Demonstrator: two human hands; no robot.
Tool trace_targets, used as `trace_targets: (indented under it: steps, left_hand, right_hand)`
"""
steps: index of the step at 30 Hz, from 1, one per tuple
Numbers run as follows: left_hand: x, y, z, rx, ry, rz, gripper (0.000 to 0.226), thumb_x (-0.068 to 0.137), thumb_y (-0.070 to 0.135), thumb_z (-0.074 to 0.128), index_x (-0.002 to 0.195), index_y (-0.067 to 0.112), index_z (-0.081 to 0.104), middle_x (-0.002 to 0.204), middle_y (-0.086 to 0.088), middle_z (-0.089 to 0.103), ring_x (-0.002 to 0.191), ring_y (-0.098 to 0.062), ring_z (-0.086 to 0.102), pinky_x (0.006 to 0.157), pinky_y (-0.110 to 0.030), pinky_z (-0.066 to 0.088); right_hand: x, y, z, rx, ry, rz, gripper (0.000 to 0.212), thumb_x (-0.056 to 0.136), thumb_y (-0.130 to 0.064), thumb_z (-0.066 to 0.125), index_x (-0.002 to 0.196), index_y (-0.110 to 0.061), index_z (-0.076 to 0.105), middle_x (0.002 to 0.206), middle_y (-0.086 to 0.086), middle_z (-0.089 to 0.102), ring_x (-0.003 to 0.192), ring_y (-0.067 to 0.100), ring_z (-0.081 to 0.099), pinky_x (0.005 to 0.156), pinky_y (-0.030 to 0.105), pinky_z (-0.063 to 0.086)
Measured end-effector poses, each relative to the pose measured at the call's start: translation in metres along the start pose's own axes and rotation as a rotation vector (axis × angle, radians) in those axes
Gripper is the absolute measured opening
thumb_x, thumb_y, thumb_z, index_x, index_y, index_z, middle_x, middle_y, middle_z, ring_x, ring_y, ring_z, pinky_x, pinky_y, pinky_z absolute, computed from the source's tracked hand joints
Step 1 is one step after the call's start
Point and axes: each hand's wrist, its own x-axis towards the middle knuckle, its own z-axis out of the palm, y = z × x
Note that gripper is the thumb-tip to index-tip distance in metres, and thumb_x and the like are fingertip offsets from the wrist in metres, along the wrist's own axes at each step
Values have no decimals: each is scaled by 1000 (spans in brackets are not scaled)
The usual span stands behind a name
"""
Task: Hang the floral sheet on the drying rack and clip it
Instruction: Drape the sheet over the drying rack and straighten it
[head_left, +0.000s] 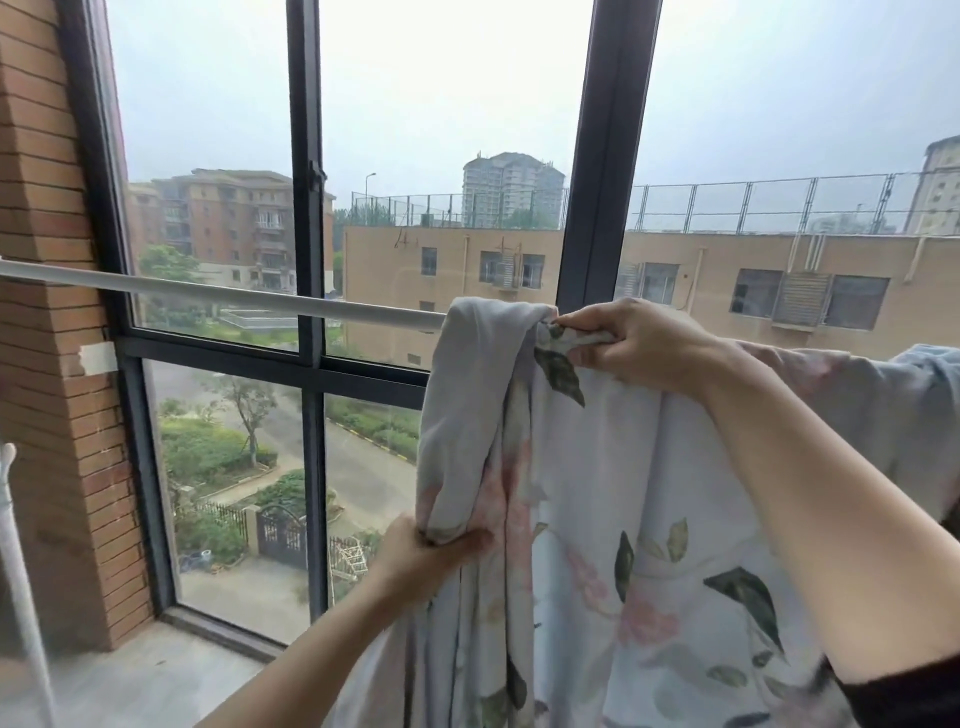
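The floral sheet (649, 499), pale blue with pink flowers and dark green leaves, is draped over the white rod of the drying rack (218, 293) on its right part and hangs down. My right hand (639, 340) is shut on the sheet's top edge at rod height. Lower down, my left hand (431, 556) grips a bunched fold of the sheet's left edge. The rod's right stretch is hidden under the cloth. No clip is in view.
A large dark-framed window (306, 208) stands right behind the rod. A brick wall (52, 364) closes the left side. A white pole (21, 571) rises at the far left. The grey sill (130, 680) lies below.
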Motion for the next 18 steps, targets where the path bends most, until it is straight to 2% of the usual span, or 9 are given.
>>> trace_targets:
  steps: [3,6,7,9,11,13,15,17,18]
  left_hand:
    - [-4,1,-21,-44,-83,29,29,56,46,78,75,24,76,71,2,71,68,-12,63,60,-26,47]
    - [-5,8,-48,-74,-104,61,23,65,41,72,73,20,76,66,4,66,64,-10,57,56,-19,41]
    - [-4,12,-58,-86,-87,75,29,66,42,72,75,15,75,68,3,66,67,-12,57,60,-21,41]
    - [-1,24,-78,-120,-51,115,42,60,48,74,80,11,75,75,-5,66,74,-20,58,68,-31,42]
    - [2,47,-97,-146,-26,164,30,59,40,74,76,15,77,79,-8,69,77,-23,62,73,-36,46]
    - [9,78,-116,-177,-8,250,12,65,25,67,70,23,78,76,-1,72,76,-17,65,72,-31,51]
    - [21,114,-135,-177,56,321,12,63,25,68,69,27,79,73,4,72,74,-15,66,71,-26,54]
    - [35,150,-148,-123,136,378,22,63,31,68,77,17,78,78,-3,72,77,-19,64,75,-35,54]
    - [43,167,-152,-80,166,405,31,65,32,66,81,7,76,80,-10,69,78,-22,63,75,-40,54]
  right_hand:
    - [0,4,0,24,-15,5,36,81,-45,66,113,-60,58,88,-28,63,87,6,59,70,25,41]
    - [1,6,2,72,-5,5,34,67,-60,59,99,-70,56,87,-29,64,81,4,58,72,26,45]
    - [0,5,1,73,-2,7,33,64,-63,57,96,-71,56,87,-29,64,79,3,57,72,27,45]
    - [-1,5,1,51,5,10,31,70,-58,63,99,-66,60,84,-30,63,76,-1,56,70,25,41]
    - [-4,6,-1,48,24,19,30,78,-47,69,106,-58,63,77,-30,63,66,-7,54,66,22,38]
    - [-6,8,-2,79,27,17,26,79,-46,69,103,-56,66,73,-28,66,60,-9,55,64,22,41]
    - [-7,11,-3,109,10,25,18,80,-48,69,96,-56,68,71,-22,68,59,-4,56,65,26,45]
    - [-8,12,-4,107,29,51,14,82,-56,63,88,-46,71,62,-16,63,56,3,53,63,30,44]
    - [-9,12,-5,109,51,60,30,82,-61,57,83,-35,71,56,-13,59,52,4,49,60,32,42]
